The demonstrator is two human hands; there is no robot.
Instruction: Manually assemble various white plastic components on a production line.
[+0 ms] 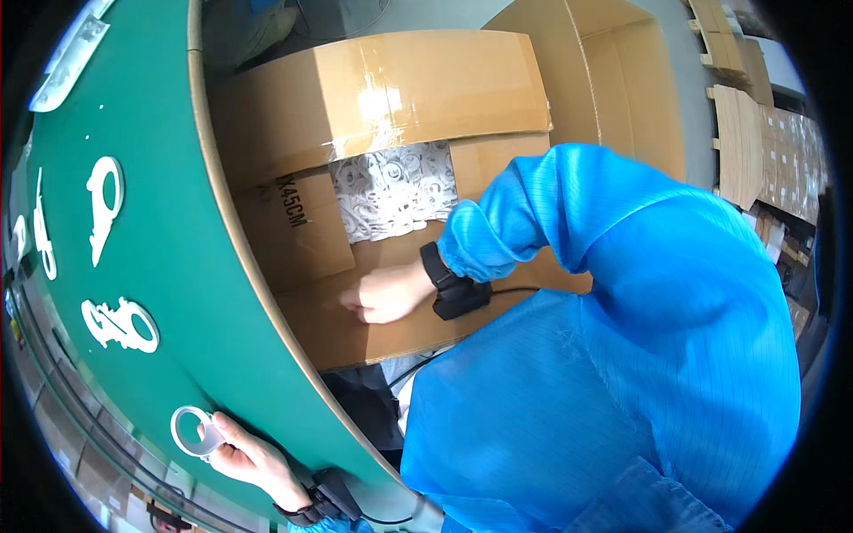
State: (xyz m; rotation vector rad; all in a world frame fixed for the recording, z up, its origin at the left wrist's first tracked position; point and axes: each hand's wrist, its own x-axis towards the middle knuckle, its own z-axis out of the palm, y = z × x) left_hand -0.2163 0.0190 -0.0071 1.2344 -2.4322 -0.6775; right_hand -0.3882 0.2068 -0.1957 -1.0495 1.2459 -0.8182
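Note:
At the lower left, over the green table point(178, 266), my left hand point(242, 453) pinches a white ring-shaped plastic piece point(180, 433) between thumb and fingers. My right hand point(388, 294) is over the near flap of an open cardboard box point(426, 89). Its fingers are curled in and partly hidden, so what they hold, if anything, cannot be seen. Many loose white plastic pieces point(395, 193) with rings fill the box opening, just beyond that hand. On the table lie a white ring piece with a pointed tail point(106, 213), a white piece with curled shapes point(124, 325) and a narrow white piece point(42, 233).
The table's brown edge point(233, 213) runs beside the box. Another open carton point(631, 80) stands beyond it at the right. Stacked flat cardboard and pallets point(755, 151) are at the far right. A clear plastic bag point(71, 62) lies at the table's far left corner.

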